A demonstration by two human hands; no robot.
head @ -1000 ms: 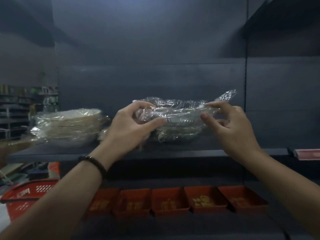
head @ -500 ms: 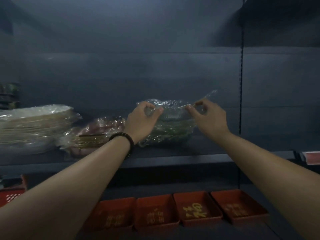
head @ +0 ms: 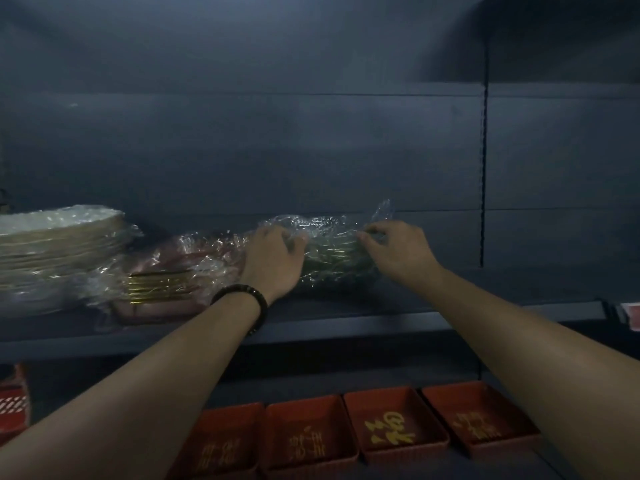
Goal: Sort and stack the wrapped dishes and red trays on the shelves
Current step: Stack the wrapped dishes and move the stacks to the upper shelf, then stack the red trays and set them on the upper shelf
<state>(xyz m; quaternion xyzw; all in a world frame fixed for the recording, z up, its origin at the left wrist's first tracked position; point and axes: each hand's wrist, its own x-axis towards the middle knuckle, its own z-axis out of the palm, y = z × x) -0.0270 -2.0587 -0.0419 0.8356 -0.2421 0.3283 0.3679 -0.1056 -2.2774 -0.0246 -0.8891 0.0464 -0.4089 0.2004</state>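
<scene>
A plastic-wrapped stack of green gold-rimmed dishes (head: 334, 252) sits deep on the dark upper shelf (head: 346, 323). My left hand (head: 273, 259) grips its left rim through the wrap. My right hand (head: 398, 251) pinches the right rim. To the left lies a wrapped pack of red gold-rimmed dishes (head: 162, 282), and further left a tall wrapped stack of white plates (head: 52, 251). Several red trays (head: 394, 431) with gold characters line the lower shelf.
A red mesh basket (head: 12, 407) shows at the lower left edge. A red object (head: 632, 315) sits at the shelf's right end. The upper shelf right of the green dishes is bare, with a vertical slotted upright (head: 483, 168) behind it.
Both hands have carried the wrapped green dishes further back onto the shelf and lowered them onto it, beside the red pack. The view has shifted right, bringing the red pack into sight.
</scene>
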